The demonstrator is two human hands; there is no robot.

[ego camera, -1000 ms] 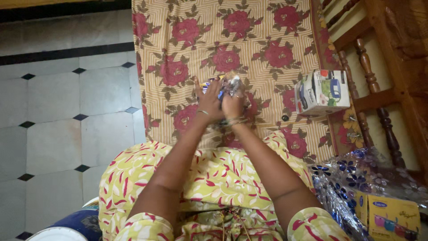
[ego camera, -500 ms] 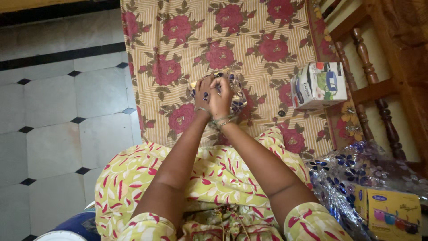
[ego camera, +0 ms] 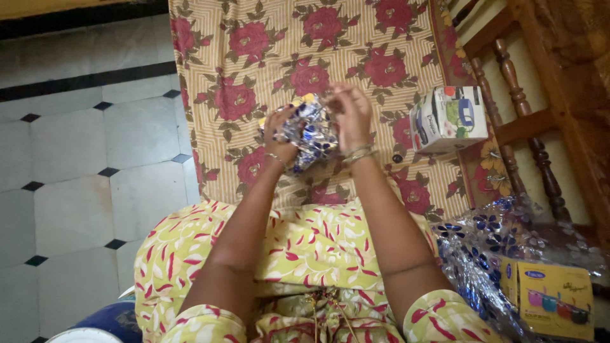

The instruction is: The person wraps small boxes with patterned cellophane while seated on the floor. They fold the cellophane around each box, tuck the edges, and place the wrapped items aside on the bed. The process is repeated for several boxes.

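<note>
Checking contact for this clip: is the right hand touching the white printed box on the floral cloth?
No. The right hand is raised beside the foil-wrapped parcel that the left hand grips, and bare floral cloth separates it from the white box.

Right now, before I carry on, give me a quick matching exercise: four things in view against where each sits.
Things:
1. wrapped parcel
2. white carton
3. yellow box
4. floral cloth

Places:
A. inside shiny film, lower right
B. spread over the tiled floor
C. between the left hand and right hand
D. on the cloth beside the wooden rails

Pairs: 1-C, 2-D, 3-A, 4-B
</note>
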